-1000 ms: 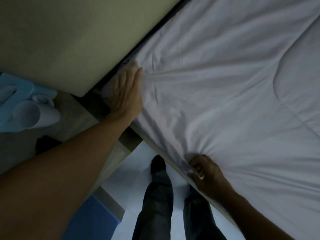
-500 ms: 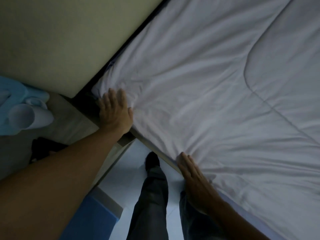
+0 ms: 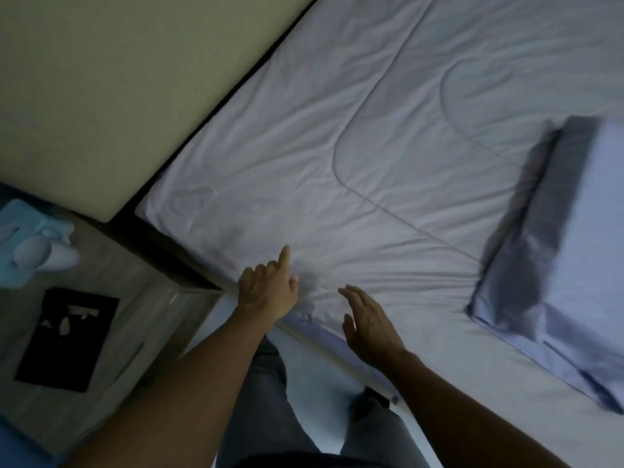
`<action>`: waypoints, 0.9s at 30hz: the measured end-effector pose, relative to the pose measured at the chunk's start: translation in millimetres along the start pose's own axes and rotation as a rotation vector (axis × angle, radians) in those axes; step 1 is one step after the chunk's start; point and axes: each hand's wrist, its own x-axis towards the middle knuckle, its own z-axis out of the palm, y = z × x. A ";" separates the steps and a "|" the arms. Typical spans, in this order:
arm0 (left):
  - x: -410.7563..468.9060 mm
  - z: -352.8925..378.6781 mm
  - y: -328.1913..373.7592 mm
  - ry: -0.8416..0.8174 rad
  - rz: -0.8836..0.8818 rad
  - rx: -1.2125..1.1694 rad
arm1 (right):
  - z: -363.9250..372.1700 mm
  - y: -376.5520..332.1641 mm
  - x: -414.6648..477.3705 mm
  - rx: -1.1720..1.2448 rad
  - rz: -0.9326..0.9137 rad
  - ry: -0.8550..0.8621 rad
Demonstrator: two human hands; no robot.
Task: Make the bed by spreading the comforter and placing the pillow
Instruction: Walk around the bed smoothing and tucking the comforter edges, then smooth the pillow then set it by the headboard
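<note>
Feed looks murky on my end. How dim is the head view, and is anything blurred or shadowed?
Head view: dim overall with a bluish cast and no glare. Head view: the pillow at right is smeared by blur and its edges are soft, while the comforter shows wrinkles and stitching clearly. Head view: a dark shadow lies on the comforter beside the left hand; the right hand looks fairly sharp.

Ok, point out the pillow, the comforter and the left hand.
pillow [image 3: 570,261]: head view, top face.
comforter [image 3: 337,163]: head view, quilted middle.
left hand [image 3: 266,290]: head view, back of hand.
</note>
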 end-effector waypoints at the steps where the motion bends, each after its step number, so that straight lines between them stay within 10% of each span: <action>1: -11.7 0.1 21.2 0.003 -0.006 -0.011 | -11.6 14.7 -16.2 0.000 -0.006 0.009; 12: -114.8 18.3 226.9 -0.060 0.118 -0.003 | -110.0 222.2 -216.9 0.102 0.333 0.131; 27: -101.9 21.3 362.3 -0.169 0.378 -0.026 | -83.4 267.7 -288.3 0.291 0.500 0.232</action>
